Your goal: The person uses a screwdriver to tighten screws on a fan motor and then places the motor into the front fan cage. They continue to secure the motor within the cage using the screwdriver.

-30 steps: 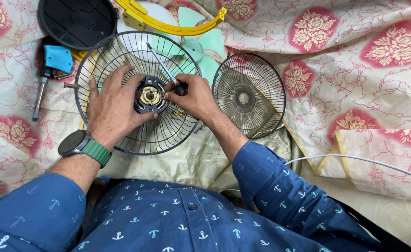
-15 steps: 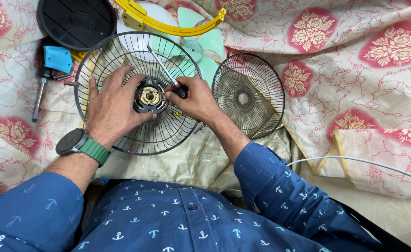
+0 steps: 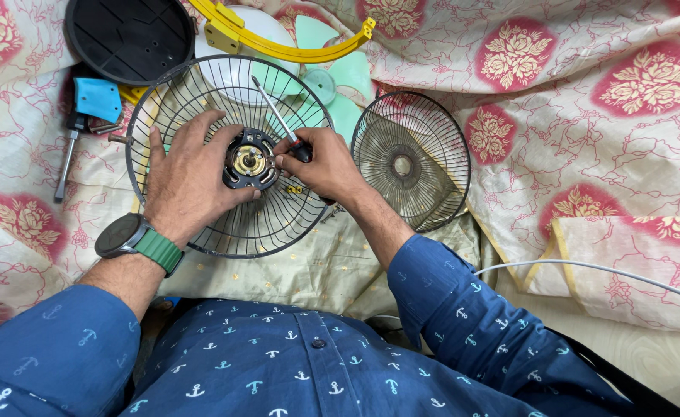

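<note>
Gripping motor (image 3: 250, 159) in wire guard (image 3: 201, 93): left hand (image 3: 188, 177) | right hand (image 3: 318, 161) pinching screwdriver (image 3: 278, 122)

Bright, even light falls from above, with only soft, short shadows under the hands and the wire guard (image 3: 228, 154). No glare. The centre is sharp; straight edges bend slightly toward the corners, and the shirt (image 3: 278, 363) nearest the camera is a little soft.

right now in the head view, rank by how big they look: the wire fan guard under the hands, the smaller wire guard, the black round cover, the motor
1. wire fan guard
2. black round cover, partly cropped, and smaller wire guard: too alike to rank
3. motor
</note>
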